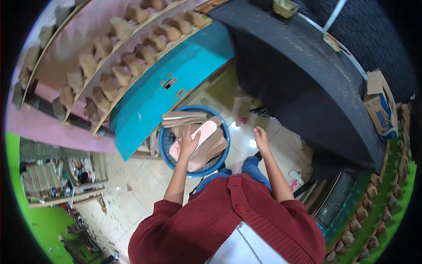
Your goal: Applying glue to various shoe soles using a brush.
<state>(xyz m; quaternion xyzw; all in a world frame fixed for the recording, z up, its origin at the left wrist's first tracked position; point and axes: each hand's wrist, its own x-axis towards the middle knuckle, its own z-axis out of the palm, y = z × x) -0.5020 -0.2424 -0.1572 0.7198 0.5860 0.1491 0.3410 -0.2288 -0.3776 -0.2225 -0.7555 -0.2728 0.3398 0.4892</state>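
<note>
My left hand (188, 142) grips a pale pink shoe sole with a white rim (207, 131), its fingers and thumb laid over the top. The sole lies slanted above a blue round tub (226, 152) in front of me. Brown sole-shaped pieces (220, 143) fill the tub, several stacked at its far side. To the right of the tub, my right hand (261, 135) hangs in the air with its fingers curled in. Nothing shows in that hand, and it touches none of the pieces.
Shelves with rows of brown shoe lasts (121, 75) stand at the far left, above a turquoise panel (176, 75). A black-covered table (303, 57) rises at the right, with an open cardboard box (379, 105) on its end. Cluttered low shelving (66, 180) is at the left.
</note>
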